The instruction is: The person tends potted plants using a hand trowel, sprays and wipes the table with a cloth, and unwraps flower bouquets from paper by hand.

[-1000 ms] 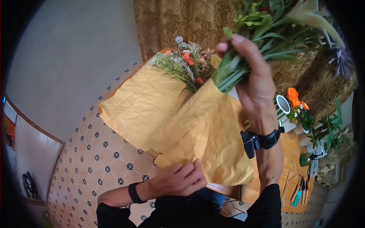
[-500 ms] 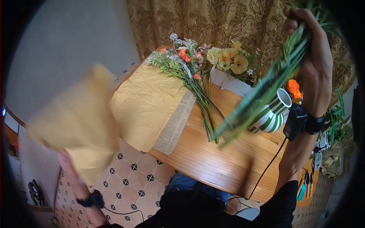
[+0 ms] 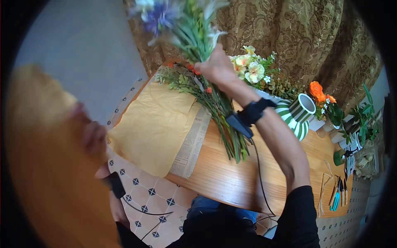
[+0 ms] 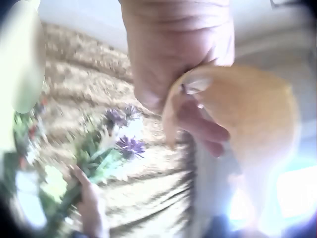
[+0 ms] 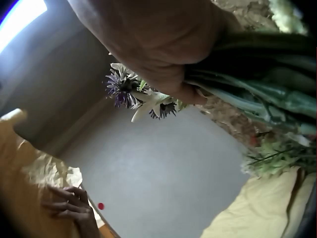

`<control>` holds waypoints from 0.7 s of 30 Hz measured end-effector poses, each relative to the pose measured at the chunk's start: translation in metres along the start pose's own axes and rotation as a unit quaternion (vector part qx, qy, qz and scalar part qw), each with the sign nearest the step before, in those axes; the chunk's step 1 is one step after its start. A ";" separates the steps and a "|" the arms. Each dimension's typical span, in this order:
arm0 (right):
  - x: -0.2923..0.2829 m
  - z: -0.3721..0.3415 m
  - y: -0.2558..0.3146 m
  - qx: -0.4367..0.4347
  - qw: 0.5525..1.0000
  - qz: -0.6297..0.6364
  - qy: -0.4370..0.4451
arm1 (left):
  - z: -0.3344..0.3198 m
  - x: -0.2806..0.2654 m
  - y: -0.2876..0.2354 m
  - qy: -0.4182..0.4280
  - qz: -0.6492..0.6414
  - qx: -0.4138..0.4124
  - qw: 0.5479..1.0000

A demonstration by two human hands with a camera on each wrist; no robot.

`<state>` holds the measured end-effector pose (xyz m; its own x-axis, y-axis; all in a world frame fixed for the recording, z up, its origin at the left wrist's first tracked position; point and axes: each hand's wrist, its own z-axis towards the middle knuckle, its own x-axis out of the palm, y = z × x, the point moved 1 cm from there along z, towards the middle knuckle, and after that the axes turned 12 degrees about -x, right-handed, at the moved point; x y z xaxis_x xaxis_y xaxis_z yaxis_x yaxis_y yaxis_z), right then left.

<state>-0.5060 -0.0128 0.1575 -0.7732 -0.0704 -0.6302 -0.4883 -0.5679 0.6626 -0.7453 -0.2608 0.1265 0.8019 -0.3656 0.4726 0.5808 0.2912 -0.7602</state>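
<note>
The right hand (image 3: pixel 217 68) grips a bunch of long-stemmed flowers (image 3: pixel 194 35) with purple and white heads, raised over the table's back edge. In the right wrist view its fingers curl round the green stems (image 5: pixel 267 94). At the far left the left hand (image 3: pixel 89 130) holds up a large brown paper sheet (image 3: pixel 49 165), blurred. The left wrist view shows the paper (image 4: pixel 247 104) pinched, its edge passing between thumb and fingers (image 4: pixel 203 126). A second paper sheet (image 3: pixel 149 128) lies on the table over newsprint (image 3: pixel 192 144), with other flower stems (image 3: pixel 229 132) beside it.
Behind the right forearm stands a green-and-white striped vase (image 3: pixel 295 118). Cream flowers (image 3: pixel 254 72), orange flowers (image 3: pixel 316 91) and potted plants line the back. Scissors (image 3: pixel 335 200) and knives lie at the table's right end. A black cable (image 3: pixel 260 173) crosses the wooden table (image 3: pixel 219 186).
The brown paper has come off the stems and moved left with the left hand. The right hand swung the bunch out right, then back left over the flowers on the table.
</note>
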 end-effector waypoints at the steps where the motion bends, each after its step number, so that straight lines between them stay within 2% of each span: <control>1: 0.017 0.006 -0.016 0.018 1.000 -0.024 0.007 | 0.005 -0.001 -0.001 0.049 -0.029 -0.005 0.998; 2: 0.032 0.008 -0.032 0.021 1.000 -0.020 0.004 | 0.002 -0.019 0.010 0.051 -0.026 -0.009 0.998; 3: 0.048 0.009 -0.049 0.037 0.998 -0.043 0.013 | -0.012 -0.059 0.039 -0.156 0.140 -0.060 0.976; 4: 0.065 0.008 -0.065 0.052 0.996 -0.066 0.025 | -0.031 -0.100 0.067 -0.355 0.296 -0.106 0.881; 5: 0.080 0.005 -0.079 0.052 0.996 -0.062 0.027 | -0.042 -0.124 0.080 -0.526 0.430 -0.143 0.719; 6: 0.094 -0.001 -0.094 0.055 0.990 -0.123 0.040 | -0.039 -0.115 0.100 -0.615 0.399 -0.114 0.671; 7: 0.109 -0.003 -0.108 0.056 0.980 -0.184 0.055 | -0.041 -0.113 0.106 -0.621 0.399 -0.116 0.664; 8: 0.124 -0.003 -0.118 0.045 0.983 -0.177 -0.003 | -0.046 -0.112 0.109 -0.591 0.422 -0.121 0.677; 9: 0.130 -0.004 -0.119 0.041 0.974 -0.220 0.018 | -0.054 -0.111 0.111 -0.562 0.443 -0.128 0.687; 11: 0.128 -0.008 -0.112 -0.023 0.967 -0.253 -0.036 | -0.062 -0.112 0.112 -0.565 0.442 -0.141 0.682; 12: 0.122 -0.012 -0.106 -0.027 0.968 -0.249 -0.028 | -0.062 -0.109 0.110 -0.557 0.404 -0.132 0.713; 13: 0.111 -0.014 -0.096 -0.125 0.952 -0.266 -0.091 | -0.059 -0.105 0.108 -0.545 0.364 -0.119 0.746; 14: 0.100 -0.017 -0.084 -0.222 0.921 -0.279 -0.155 | -0.057 -0.102 0.106 -0.544 0.365 -0.092 0.750; 15: 0.088 -0.022 -0.068 -0.225 0.921 -0.278 -0.154 | -0.056 -0.102 0.104 -0.546 0.364 -0.091 0.749; 17: 0.063 -0.038 -0.037 -0.298 0.923 -0.127 -0.210 | -0.056 -0.097 0.098 -0.545 0.307 -0.019 0.780; 18: 0.058 -0.041 -0.031 -0.331 0.918 -0.004 -0.218 | -0.056 -0.090 0.093 -0.546 0.307 -0.019 0.780; 20: 0.061 -0.067 -0.013 -0.411 0.896 0.058 -0.157 | -0.057 -0.071 0.086 -0.571 0.269 -0.005 0.776; 21: 0.080 -0.079 -0.008 -0.518 0.841 0.005 -0.156 | -0.057 -0.065 0.088 -0.570 0.269 -0.007 0.776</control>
<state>-0.5322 -0.0789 0.0697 -0.9227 0.0466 -0.3826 0.0089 -0.9898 -0.1422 -0.7538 -0.2617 0.0034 0.5359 0.8277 0.1665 0.1226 0.1188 -0.9853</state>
